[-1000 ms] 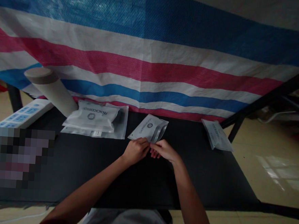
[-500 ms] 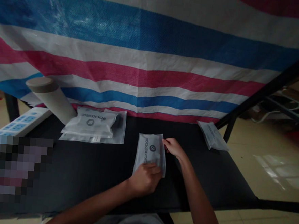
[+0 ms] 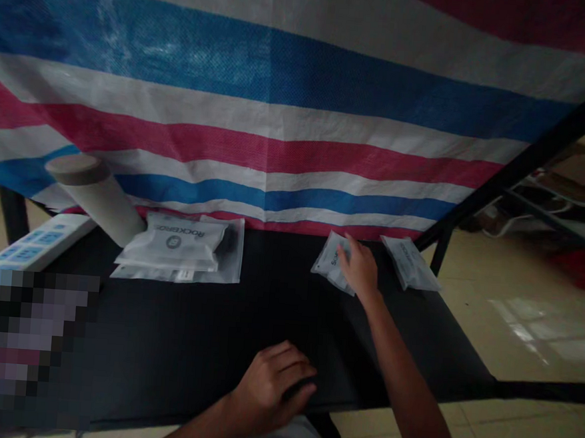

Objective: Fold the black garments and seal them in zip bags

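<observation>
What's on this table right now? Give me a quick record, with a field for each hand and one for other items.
Right hand: on small translucent zip bag
Left hand: over black table, near its front edge
Other items: second translucent zip bag; white ROCKBROS pouch; beige cardboard tube; white power strip

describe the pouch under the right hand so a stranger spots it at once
On the black table before the striped tarp, look toward the far right corner. Pick the pouch under the right hand, the only one touched, just left of a matching pouch.
</observation>
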Demonstrator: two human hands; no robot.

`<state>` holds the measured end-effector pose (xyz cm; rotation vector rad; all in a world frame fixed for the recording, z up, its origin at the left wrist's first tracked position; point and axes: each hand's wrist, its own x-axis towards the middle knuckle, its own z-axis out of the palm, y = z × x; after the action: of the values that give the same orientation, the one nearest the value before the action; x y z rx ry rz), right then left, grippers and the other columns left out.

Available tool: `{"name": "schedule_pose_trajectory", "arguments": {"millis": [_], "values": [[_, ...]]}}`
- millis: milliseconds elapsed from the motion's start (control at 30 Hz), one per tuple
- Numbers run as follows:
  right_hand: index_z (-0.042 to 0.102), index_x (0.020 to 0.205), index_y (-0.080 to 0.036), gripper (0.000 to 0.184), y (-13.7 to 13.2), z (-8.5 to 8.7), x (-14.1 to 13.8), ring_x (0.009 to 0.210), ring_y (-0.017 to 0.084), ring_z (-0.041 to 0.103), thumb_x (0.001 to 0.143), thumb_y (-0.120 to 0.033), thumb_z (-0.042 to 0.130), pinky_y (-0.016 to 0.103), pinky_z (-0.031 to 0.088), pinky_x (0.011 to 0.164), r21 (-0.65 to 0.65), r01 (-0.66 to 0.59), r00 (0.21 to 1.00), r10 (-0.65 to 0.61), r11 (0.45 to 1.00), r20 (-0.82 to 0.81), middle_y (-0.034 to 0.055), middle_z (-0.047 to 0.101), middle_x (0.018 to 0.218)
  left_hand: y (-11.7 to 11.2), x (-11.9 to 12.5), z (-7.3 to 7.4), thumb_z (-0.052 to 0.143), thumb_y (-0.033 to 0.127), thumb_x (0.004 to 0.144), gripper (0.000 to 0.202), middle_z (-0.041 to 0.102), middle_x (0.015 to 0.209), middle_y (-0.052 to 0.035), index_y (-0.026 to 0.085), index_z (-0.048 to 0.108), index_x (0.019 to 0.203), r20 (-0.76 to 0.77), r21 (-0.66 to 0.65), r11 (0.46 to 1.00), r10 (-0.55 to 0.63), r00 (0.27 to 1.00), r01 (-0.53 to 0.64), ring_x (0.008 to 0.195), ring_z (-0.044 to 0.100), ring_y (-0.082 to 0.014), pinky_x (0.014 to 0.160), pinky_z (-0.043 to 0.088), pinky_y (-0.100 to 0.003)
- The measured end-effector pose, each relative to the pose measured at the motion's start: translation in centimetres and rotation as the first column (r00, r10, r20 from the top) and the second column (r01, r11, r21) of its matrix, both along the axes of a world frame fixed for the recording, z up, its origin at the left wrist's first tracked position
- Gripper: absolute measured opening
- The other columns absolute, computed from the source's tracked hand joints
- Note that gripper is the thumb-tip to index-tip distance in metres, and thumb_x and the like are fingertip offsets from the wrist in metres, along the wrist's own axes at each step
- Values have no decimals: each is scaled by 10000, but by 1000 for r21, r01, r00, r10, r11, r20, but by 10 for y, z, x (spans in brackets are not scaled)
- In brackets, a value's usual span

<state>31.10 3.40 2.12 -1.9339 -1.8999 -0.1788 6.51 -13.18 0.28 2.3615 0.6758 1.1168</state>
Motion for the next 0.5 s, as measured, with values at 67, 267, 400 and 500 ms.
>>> {"name": "schedule_pose_trajectory", "arguments": {"millis": [67,267,400,500], "values": [[447,1422,-250,533,-7,-4,-18,1287,338,444,958,-507,389,481,368,1018,-63,-128,987,134,990,91,123,520,1403,3,-1,0,567,151,878,142,690,869,-71,168,625,1006,-2,-31,999,-6,1000,6,757,612,-160,658,513,-279],[644,1206,-206,447,-12,-34,-22,1391,423,259,955,-475,390,607,262,1055,-257,-62,973,116,964,200,112,477,1440,8,-1,25,577,128,860,151,691,854,-78,158,655,985,94,-131,989,-63,994,75,762,614,-161,670,497,-271],[627,1192,-184,365,-15,-39,10,1401,405,254,906,-341,463,607,252,1069,-262,-104,962,165,959,219,111,468,1448,9,-13,83,535,118,894,140,679,782,-59,167,657,943,311,-306,927,-120,943,219,738,617,-135,671,481,-249],[633,1136,-168,325,-15,-39,41,1399,361,287,864,-249,473,563,260,1093,-275,-204,931,273,940,243,106,481,1440,9,-18,136,524,226,943,124,654,713,-22,198,645,937,542,-412,802,-166,824,432,684,602,-116,642,473,-231]]}}
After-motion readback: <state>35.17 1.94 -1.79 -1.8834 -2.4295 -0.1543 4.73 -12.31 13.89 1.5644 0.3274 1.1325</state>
